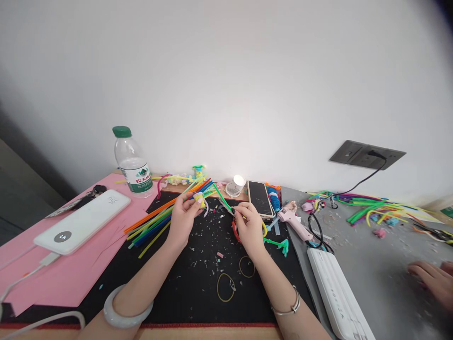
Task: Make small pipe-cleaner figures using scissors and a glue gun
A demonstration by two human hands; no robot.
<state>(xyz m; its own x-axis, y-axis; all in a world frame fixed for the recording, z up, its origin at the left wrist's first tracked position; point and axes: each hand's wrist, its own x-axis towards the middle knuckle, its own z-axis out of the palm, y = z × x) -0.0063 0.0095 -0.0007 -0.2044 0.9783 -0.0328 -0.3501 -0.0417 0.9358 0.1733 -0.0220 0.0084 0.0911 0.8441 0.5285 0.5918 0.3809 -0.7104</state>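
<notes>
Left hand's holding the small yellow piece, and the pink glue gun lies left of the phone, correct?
Not quite: the pink glue gun lies to the right of the phone, as the head view shows. The left hand does hold the small yellow piece.

Left grip (184, 213), right grip (249, 224) near each other, both pinching; forearms (155, 268) angled inward.

Bright, diffuse light filled the view, palest on the middle of the white wall (233, 104) and fading to gray toward the darker left side. A black patch cut the upper right corner. Wide-angle distortion slanted the wall socket (368, 154). The left hand (184, 215) and right hand (250, 226) were fairly sharp; the co-worker's hand (432, 282) looked blurred.
</notes>
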